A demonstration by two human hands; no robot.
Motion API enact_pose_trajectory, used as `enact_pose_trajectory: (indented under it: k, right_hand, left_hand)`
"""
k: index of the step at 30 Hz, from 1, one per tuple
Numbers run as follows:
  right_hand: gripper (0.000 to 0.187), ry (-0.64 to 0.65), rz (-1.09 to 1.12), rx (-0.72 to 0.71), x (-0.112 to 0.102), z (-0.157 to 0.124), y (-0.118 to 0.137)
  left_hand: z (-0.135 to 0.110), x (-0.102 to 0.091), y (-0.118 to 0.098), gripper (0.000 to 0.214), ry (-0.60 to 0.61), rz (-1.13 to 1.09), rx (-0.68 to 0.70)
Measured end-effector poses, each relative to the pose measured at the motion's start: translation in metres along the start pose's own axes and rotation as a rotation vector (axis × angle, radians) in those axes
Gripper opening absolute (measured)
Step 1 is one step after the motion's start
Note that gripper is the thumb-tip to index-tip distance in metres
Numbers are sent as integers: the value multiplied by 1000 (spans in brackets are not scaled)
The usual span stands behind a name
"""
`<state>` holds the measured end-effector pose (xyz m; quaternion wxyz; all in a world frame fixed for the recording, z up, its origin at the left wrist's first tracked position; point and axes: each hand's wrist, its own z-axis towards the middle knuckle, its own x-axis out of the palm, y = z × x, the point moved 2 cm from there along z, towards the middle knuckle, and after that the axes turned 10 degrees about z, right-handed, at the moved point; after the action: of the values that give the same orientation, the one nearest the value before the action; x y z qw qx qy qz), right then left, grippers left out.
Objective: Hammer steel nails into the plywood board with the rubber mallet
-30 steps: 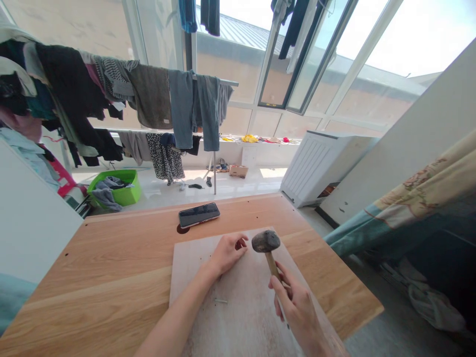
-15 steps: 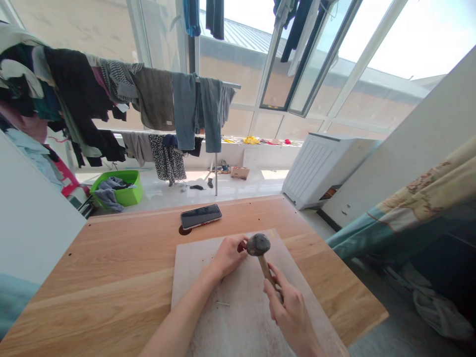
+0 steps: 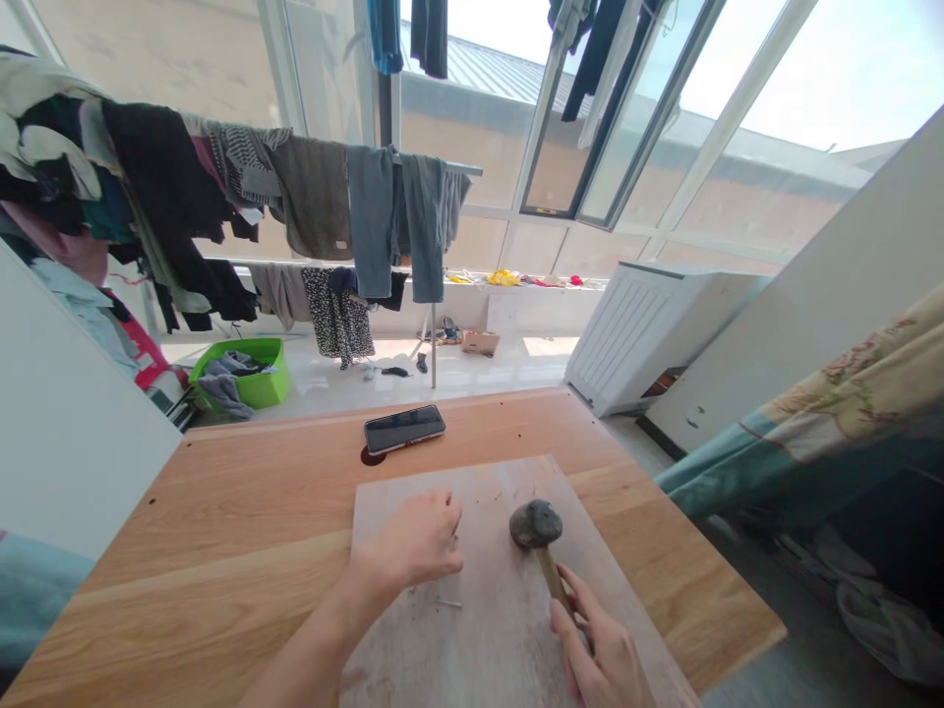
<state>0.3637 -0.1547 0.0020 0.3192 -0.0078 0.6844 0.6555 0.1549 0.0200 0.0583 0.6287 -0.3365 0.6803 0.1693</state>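
Observation:
My right hand (image 3: 599,644) is wrapped round the wooden handle of a hammer (image 3: 537,525) with a dark, rounded head, held over the right part of a pale wooden board (image 3: 501,629). My left hand (image 3: 420,536) hovers over the board's left half, its fingers curled together; whatever may be between them is too small to make out. A loose nail (image 3: 448,603) lies on the board below that hand. Toward the far edge of the board, a thin nail (image 3: 535,489) stands up, with a few other small bits beside it.
Under the board is a wooden table (image 3: 243,531), with a phone (image 3: 405,429) near its far side beside a dark round hole. Beyond stand a green tub (image 3: 265,385) of clothes, a laundry rack (image 3: 434,344) and a white cabinet (image 3: 626,329). A curtain (image 3: 796,433) hangs at the right.
My left hand has come away from the upright nail, moving left and toward me. The hammer has dropped lower and slightly right. The view has shifted a little.

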Motion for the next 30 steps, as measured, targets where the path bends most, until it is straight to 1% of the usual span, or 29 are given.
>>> enact_pose_trajectory:
  k: [3, 6, 9, 10, 12, 14, 15, 17, 20, 23, 26, 30]
  right_hand:
    - [50, -7, 11, -11, 2, 1, -1]
    - [54, 24, 29, 48, 4, 0, -4]
    - [58, 62, 56, 90, 5, -2, -7]
    - [59, 68, 58, 95, 4, -2, -8]
    - [60, 76, 52, 97, 4, -2, -9]
    - [61, 71, 48, 95, 5, -1, -9]
    - [62, 64, 48, 93, 5, -1, -9]
    - [61, 47, 50, 87, 5, -1, -9]
    - [59, 35, 48, 78, 4, -1, -8]
    - [55, 27, 45, 57, 2, -1, -8]
    - [52, 9, 31, 34, 2, -1, -7]
    - [54, 9, 37, 58, 4, -1, -6]
  left_hand:
    - [1, 5, -12, 14, -10, 71, 10]
    - [9, 8, -17, 14, -53, 20, 43]
    - [22, 13, -11, 10, -116, -221, 29]
    - [28, 15, -7, 13, -152, -330, 17]
    - [38, 22, 0, 25, -249, -527, 1]
    - [46, 30, 5, 32, -350, -653, -4]
    - [49, 34, 6, 30, -388, -687, -5]
    - [52, 40, 7, 21, -428, -717, -11]
    - [51, 45, 6, 18, -453, -709, -9]
    - [49, 47, 7, 15, -478, -682, 1]
    - [49, 48, 8, 11, -471, -684, -7]
    - [50, 49, 8, 12, -487, -665, 6]
